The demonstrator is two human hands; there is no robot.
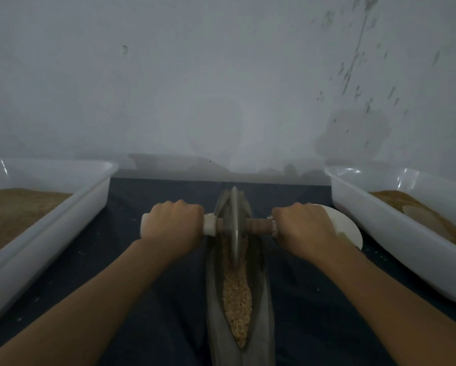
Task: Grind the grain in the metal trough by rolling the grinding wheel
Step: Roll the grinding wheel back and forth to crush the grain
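A long boat-shaped metal trough (213, 307) runs away from me down the middle of the dark cloth. Pale crushed grain (237, 299) fills its groove in the near half. The metal grinding wheel (234, 223) stands upright in the groove toward the far end, on an axle with wrapped handles. My left hand (172, 220) grips the left handle, fingers curled over it. My right hand (301, 228) grips the right handle the same way. Both forearms stretch forward.
A white plastic tub (63, 215) with brown grain stands at the left. A second white tub (396, 225) with brown material stands at the right. A white scoop-like piece (345, 225) lies behind my right hand. A grey wall closes the far side.
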